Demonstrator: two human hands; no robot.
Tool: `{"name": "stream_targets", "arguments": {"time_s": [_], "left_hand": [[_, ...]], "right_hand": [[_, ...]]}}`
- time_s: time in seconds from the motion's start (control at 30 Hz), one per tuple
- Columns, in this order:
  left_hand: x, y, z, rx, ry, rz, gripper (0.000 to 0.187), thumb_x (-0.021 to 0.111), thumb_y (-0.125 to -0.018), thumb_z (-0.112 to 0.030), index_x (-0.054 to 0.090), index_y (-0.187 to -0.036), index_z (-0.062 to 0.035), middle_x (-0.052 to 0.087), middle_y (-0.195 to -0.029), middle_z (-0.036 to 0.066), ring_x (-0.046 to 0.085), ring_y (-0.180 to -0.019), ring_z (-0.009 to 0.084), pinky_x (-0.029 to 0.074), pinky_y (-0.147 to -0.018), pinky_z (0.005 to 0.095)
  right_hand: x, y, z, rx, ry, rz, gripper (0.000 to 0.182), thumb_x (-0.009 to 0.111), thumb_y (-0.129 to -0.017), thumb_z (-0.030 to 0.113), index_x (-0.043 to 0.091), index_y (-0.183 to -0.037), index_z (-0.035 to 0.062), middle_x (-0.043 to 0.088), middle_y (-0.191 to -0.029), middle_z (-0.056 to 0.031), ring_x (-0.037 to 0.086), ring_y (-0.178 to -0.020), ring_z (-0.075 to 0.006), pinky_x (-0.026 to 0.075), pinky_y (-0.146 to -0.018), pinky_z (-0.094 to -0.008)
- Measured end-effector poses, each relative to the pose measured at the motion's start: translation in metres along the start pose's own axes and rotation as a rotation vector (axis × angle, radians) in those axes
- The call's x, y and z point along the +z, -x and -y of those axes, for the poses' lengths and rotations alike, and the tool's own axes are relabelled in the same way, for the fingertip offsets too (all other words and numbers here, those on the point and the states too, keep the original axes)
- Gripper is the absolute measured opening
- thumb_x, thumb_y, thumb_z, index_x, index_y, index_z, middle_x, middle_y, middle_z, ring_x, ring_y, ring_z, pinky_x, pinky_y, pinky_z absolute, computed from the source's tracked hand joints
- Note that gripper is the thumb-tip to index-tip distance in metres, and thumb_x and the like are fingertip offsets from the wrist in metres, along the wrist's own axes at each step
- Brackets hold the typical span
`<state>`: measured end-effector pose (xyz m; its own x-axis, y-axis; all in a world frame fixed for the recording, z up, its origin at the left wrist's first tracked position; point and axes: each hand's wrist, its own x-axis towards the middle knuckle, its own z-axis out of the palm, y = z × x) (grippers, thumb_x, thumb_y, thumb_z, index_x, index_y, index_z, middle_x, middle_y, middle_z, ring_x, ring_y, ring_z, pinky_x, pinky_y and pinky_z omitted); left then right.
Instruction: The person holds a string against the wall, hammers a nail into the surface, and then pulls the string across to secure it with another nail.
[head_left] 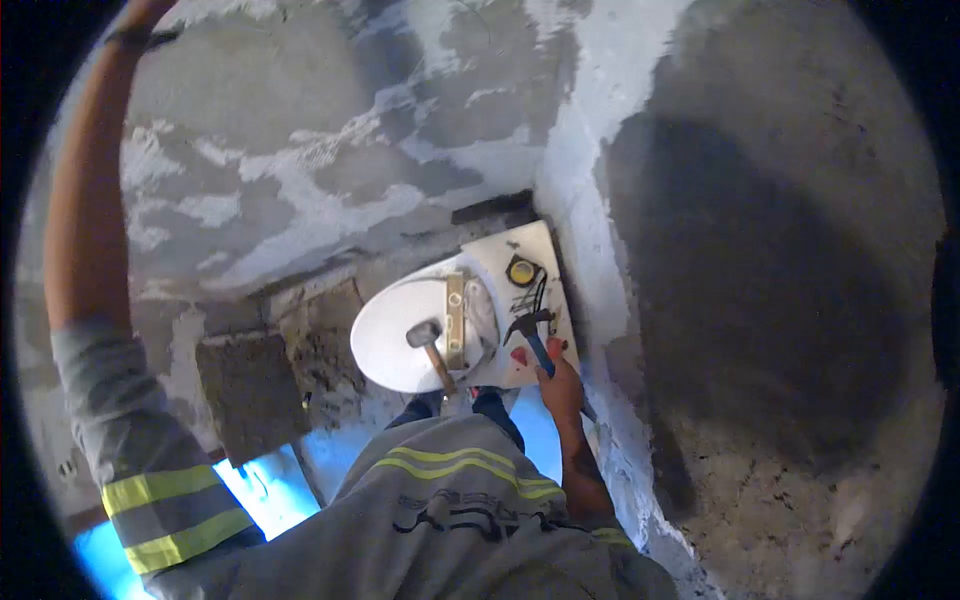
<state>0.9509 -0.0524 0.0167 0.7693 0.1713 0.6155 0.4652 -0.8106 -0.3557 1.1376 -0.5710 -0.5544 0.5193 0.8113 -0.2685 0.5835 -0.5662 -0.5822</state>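
Note:
My right hand [563,388] is wrapped round the blue handle of a claw hammer [541,352], its dark head over the flat white top at the back of a toilet [383,352]. Near the hammer lie a yellow and black tape measure [522,271], some dark slender pieces and a small red piece [519,355]. A spirit level [455,345] and a mallet with a wooden handle [436,364] rest on the toilet's oval part. My left arm reaches up at the far left; only the edge of my left hand [148,10] shows, its fingers cut off by the frame.
Rough, patchily plastered walls [300,180] meet in a corner behind the toilet. A large dark shadow falls on the right wall [760,300]. A dark square slab [250,395] is at the left, with bright blue-white light beside it. My feet are close to the toilet.

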Motion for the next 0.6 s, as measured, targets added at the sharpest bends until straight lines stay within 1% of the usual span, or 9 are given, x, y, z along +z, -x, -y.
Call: {"name": "stream_targets", "arguments": {"time_s": [0.03, 0.1, 0.13, 0.2, 0.3, 0.33, 0.4, 0.5, 0.6], "left_hand": [[-0.003, 0.031, 0.057, 0.226, -0.147, 0.113, 0.027, 0.057, -0.096, -0.022, 0.069, -0.105, -0.0003, 0.07, -0.098, 0.018, 0.065, -0.086, 0.0223, 0.052, -0.076, 0.0381], [-0.054, 0.088, 0.024, -0.343, 0.099, 0.191, 0.026, 0.054, -0.095, -0.017, 0.068, -0.107, 0.0013, 0.07, -0.097, 0.018, 0.064, -0.088, 0.0236, 0.05, -0.078, 0.0384], [-0.068, 0.118, 0.031, -0.464, 0.107, 0.21, 0.027, 0.053, -0.095, -0.017, 0.068, -0.108, 0.0021, 0.07, -0.099, 0.017, 0.063, -0.087, 0.0233, 0.049, -0.078, 0.0375], [-0.102, 0.175, 0.046, -0.641, 0.099, 0.219, 0.029, 0.052, -0.095, -0.017, 0.067, -0.109, 0.0032, 0.07, -0.1, 0.014, 0.061, -0.084, 0.0214, 0.048, -0.077, 0.035], [-0.16, 0.258, 0.07, -0.895, 0.102, 0.138, 0.029, 0.053, -0.097, -0.019, 0.066, -0.108, 0.0038, 0.068, -0.093, 0.008, 0.056, -0.077, 0.0179, 0.046, -0.071, 0.0327], [-0.176, 0.265, 0.049, -0.906, 0.1, 0.153, 0.029, 0.053, -0.097, -0.019, 0.066, -0.108, 0.0038, 0.068, -0.093, 0.008, 0.056, -0.077, 0.0179, 0.046, -0.071, 0.0327], [-0.216, 0.27, 0.001, -0.915, -0.212, 0.44, 0.029, 0.053, -0.099, -0.022, 0.066, -0.108, 0.0033, 0.062, -0.085, 0.004, 0.052, -0.073, 0.0152, 0.043, -0.065, 0.0305], [-0.263, 0.338, 0.009, -1.124, -0.049, 0.344, 0.03, 0.053, -0.1, -0.025, 0.065, -0.109, 0.0012, 0.055, -0.079, 0.002, 0.048, -0.069, 0.0124, 0.04, -0.061, 0.0282], [-0.295, 0.403, 0.026, -1.164, -0.056, 0.343, 0.03, 0.051, -0.101, -0.026, 0.062, -0.117, -0.0029, 0.06, -0.092, 0.006, 0.054, -0.08, 0.0129, 0.043, -0.069, 0.0269]], "right_hand": [[0.004, 0.001, 0.003, -0.007, 0.005, 0.033, 0.047, 0.067, -0.085, 0.033, 0.059, -0.122, 0.0071, 0.066, -0.101, -0.0207, 0.064, -0.092, -0.0424, 0.051, -0.078, -0.0496], [0.001, -0.013, 0.023, 0.041, 0.057, 0.283, 0.04, 0.069, -0.082, 0.031, 0.061, -0.109, 0.003, 0.064, -0.096, -0.019, 0.062, -0.092, -0.0421, 0.05, -0.077, -0.0504], [0.027, -0.021, 0.01, 0.03, 0.06, 0.303, 0.04, 0.069, -0.082, 0.031, 0.061, -0.109, 0.003, 0.064, -0.096, -0.019, 0.062, -0.092, -0.0421, 0.05, -0.077, -0.0504], [0.083, -0.036, -0.014, -0.274, 0.072, 0.163, 0.033, 0.071, -0.079, 0.028, 0.061, -0.098, 0.0025, 0.063, -0.097, -0.0184, 0.061, -0.095, -0.0399, 0.05, -0.079, -0.0506], [0.102, -0.049, 0.019, -0.235, 0.109, -0.002, 0.024, 0.072, -0.077, 0.02, 0.061, -0.092, 0.0045, 0.062, -0.088, -0.017, 0.061, -0.085, -0.0386, 0.049, -0.075, -0.0488], [0.107, -0.048, 0.02, -0.235, 0.113, 0.017, 0.024, 0.072, -0.077, 0.02, 0.061, -0.092, 0.0045, 0.062, -0.088, -0.017, 0.061, -0.085, -0.0386, 0.049, -0.075, -0.0488], [0.122, -0.051, 0.024, -0.254, 0.086, -0.134, 0.024, 0.072, -0.076, 0.019, 0.061, -0.091, 0.0037, 0.061, -0.083, -0.0173, 0.061, -0.082, -0.0391, 0.048, -0.074, -0.0493], [0.156, -0.045, 0.039, -0.185, 0.045, -0.03, 0.024, 0.072, -0.075, 0.018, 0.06, -0.09, 0.0024, 0.061, -0.083, -0.019, 0.06, -0.081, -0.0409, 0.047, -0.074, -0.0511], [0.208, -0.042, 0.06, -0.139, -0.073, -0.073, 0.023, 0.071, -0.075, 0.016, 0.06, -0.09, 0.0012, 0.062, -0.084, -0.0211, 0.059, -0.081, -0.0434, 0.047, -0.074, -0.0526]]}}
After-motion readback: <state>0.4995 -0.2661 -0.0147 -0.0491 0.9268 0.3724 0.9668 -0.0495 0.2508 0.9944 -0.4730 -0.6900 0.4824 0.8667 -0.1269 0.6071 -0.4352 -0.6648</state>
